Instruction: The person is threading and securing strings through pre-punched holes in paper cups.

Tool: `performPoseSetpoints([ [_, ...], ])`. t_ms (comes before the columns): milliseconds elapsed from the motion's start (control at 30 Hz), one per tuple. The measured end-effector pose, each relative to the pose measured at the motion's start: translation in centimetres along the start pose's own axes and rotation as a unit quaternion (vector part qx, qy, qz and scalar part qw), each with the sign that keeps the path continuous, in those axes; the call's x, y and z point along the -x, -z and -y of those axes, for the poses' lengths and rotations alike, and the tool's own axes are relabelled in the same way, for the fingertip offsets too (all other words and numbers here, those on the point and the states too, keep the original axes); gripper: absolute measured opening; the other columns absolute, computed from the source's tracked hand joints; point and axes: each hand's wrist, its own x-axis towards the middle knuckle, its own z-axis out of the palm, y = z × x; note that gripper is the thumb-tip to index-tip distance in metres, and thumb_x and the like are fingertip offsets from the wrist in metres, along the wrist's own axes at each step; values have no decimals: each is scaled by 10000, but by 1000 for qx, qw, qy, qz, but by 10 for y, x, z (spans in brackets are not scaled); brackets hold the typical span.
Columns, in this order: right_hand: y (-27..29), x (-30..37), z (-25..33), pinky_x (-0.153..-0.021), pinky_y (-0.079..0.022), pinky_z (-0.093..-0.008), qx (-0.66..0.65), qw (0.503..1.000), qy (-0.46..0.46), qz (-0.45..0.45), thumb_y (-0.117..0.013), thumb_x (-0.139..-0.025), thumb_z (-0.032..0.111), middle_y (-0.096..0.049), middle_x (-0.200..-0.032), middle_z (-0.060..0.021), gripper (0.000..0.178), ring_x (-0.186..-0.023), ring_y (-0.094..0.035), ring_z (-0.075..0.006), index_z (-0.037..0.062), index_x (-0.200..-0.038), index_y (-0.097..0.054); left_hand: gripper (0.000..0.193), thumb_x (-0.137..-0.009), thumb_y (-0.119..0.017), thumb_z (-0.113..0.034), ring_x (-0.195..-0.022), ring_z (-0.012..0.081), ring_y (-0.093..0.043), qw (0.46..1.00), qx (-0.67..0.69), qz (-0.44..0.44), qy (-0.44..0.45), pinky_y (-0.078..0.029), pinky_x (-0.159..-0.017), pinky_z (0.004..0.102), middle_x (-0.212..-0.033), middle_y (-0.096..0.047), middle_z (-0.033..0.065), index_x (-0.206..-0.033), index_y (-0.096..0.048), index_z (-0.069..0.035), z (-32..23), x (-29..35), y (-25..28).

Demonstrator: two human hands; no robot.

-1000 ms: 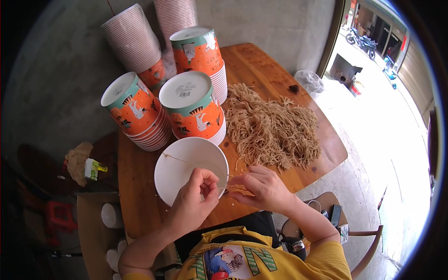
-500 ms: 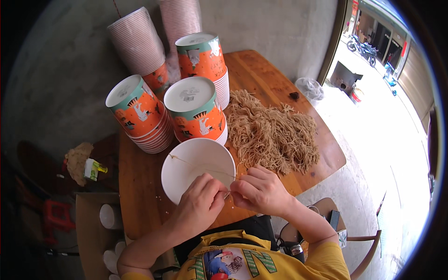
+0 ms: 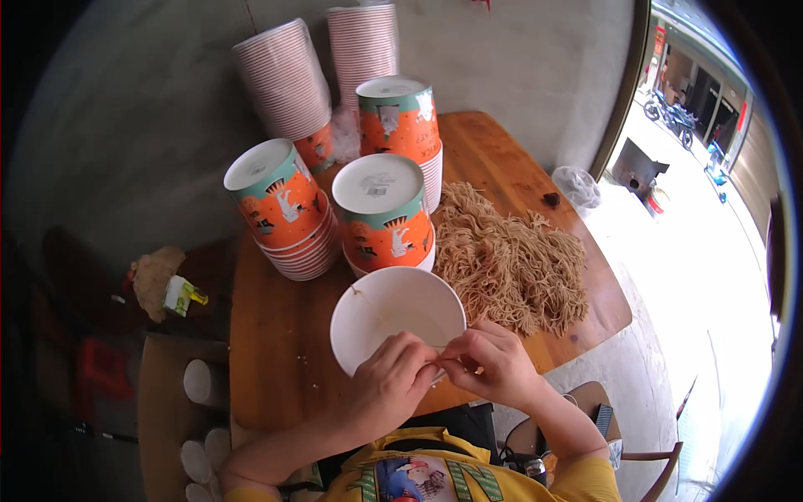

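Note:
A white paper bowl [image 3: 385,309] stands open on the wooden table [image 3: 268,360] right in front of me. My left hand [image 3: 389,381] and my right hand [image 3: 498,364] meet over the bowl's near rim. Their fingertips are pinched together on a thin noodle strand [image 3: 447,361]. A large heap of pale brown dry noodles [image 3: 510,259] lies just right of the bowl, close to my right hand.
Three stacks of upturned orange and teal paper bowls [image 3: 385,213] stand behind the white bowl, with two tall striped stacks [image 3: 280,79] by the wall. A clear plastic bag [image 3: 577,186] lies at the table's right edge. White cups [image 3: 205,381] sit on a stool at lower left.
My two hands have drawn closer together at the bowl's near rim, fingertips now touching. The strand that stretched across the bowl is now short between my fingers.

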Motion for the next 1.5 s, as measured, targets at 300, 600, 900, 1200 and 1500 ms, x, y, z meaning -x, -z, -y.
performPoseSetpoints([
  [300, 2, 0, 3, -587, -486, -336, -1, 1000, 4, 25, -739, -779, 82, -624, -762, -26, 167, -654, -592, -218, 75, -885, -610, 189, -860, -662, -51, -857, 279, -632, 996, 72, -7, 59, -524, -700, 356, -960, -573, 118, -1021, -564, -30, -3, 4, 1],
  [600, 21, 11, 4, -582, -493, -329, 83, 996, 21, 32, -748, -787, 116, -612, -743, -19, 175, -658, -596, -205, 74, -916, -637, 158, -855, -694, -161, -739, 278, -661, 999, 2, 38, 31, -522, -627, 385, -813, -651, 91, -962, -616, -76, -4, -5, -4],
  [900, 24, 17, 9, -553, -478, -327, 104, 994, 31, 22, -756, -756, 95, -598, -733, -18, 219, -612, -562, -198, 77, -929, -623, 158, -803, -692, -69, -762, 286, -630, 995, 84, 39, 34, -519, -651, 383, -843, -608, 81, -920, -587, -54, -7, -14, -14],
  [1200, 22, 25, 16, -580, -488, -328, 202, 976, 21, 78, -705, -733, 87, -534, -707, -14, 211, -651, -571, -198, 87, -897, -572, 186, -754, -689, -57, -785, 278, -612, 992, -89, 51, -69, -503, -684, 389, -801, -553, 86, -828, -518, -58, -17, -19, -4],
  [1500, 42, 9, 3, -609, -507, -349, 167, 979, 13, 112, -709, -769, 108, -551, -849, -40, 239, -774, -563, -215, 84, -993, -630, 195, -802, -756, -162, -718, 258, -649, 999, -40, 21, 28, -504, -635, 366, -778, -650, 52, -897, -611, -73, -4, 10, 12],
])
